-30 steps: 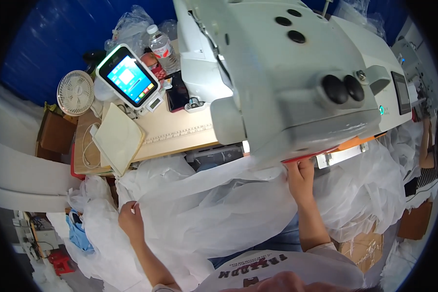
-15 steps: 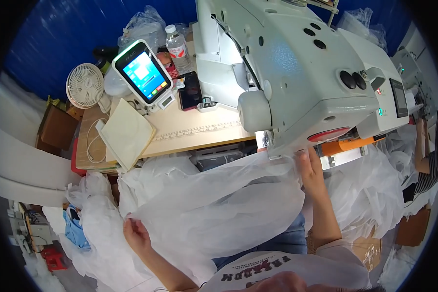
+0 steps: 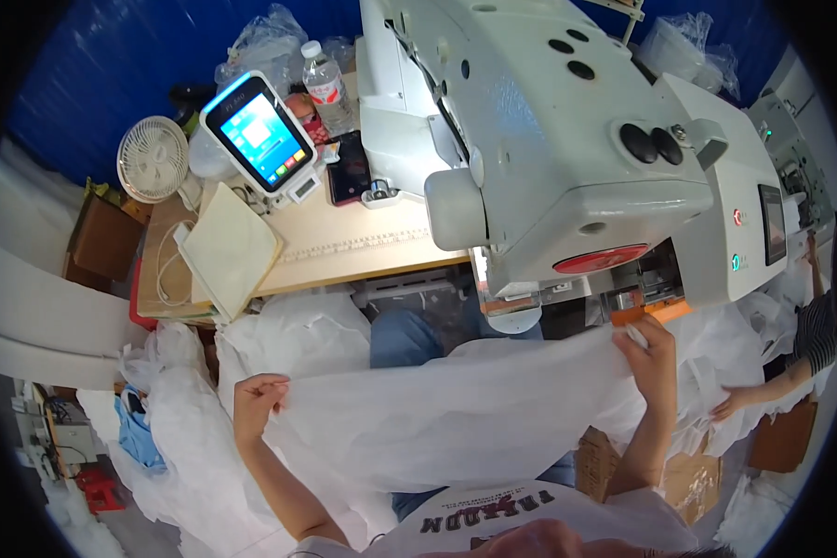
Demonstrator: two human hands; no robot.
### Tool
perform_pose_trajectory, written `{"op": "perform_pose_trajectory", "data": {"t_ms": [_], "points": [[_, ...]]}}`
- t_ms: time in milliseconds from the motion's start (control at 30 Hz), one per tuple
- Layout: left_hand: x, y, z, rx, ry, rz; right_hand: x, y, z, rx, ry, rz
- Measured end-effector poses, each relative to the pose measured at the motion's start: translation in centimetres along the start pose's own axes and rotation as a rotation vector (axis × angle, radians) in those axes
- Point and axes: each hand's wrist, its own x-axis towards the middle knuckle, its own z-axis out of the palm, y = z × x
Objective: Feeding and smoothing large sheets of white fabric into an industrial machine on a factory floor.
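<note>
A sheer white fabric (image 3: 456, 400) stretches between my two hands, above my lap and in front of the sewing machine (image 3: 567, 195). My left hand (image 3: 259, 402) pinches one end of its upper edge. At the other end my right hand (image 3: 649, 358) grips the edge with thumb and fingers, close below the orange part (image 3: 665, 311) of the machine. The upper edge runs nearly straight between the hands, and the rest drapes down over my legs. Between the fabric and the machine head there is a gap where my jeans (image 3: 405, 337) show.
Left of the machine, the table (image 3: 344, 265) bears a lit touch screen (image 3: 259, 139), a phone (image 3: 350, 169), a bottle (image 3: 327, 88), a fan (image 3: 153, 158) and cream sheets (image 3: 228, 249). White fabric heaps (image 3: 181, 418) lie beside me. At right, a co-worker's hand (image 3: 737, 402) touches fabric.
My right hand has come away from under the machine head, back and to the right. My left hand has risen slightly, and the fabric edge is now pulled straight. A co-worker's hand has reached in.
</note>
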Motion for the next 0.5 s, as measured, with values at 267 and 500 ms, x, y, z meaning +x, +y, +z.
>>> {"op": "perform_pose_trajectory", "data": {"t_ms": [267, 500], "points": [[1.6, 2.0, 2.6, -0.159, 0.164, 0.322, 2.4, -2.2, 3.1, 0.302, 0.298, 0.153], [-0.6, 3.4, 6.4, 0.117, 0.311, 0.464, 5.6, -0.9, 0.0, -0.445, 0.096, 0.289]]}}
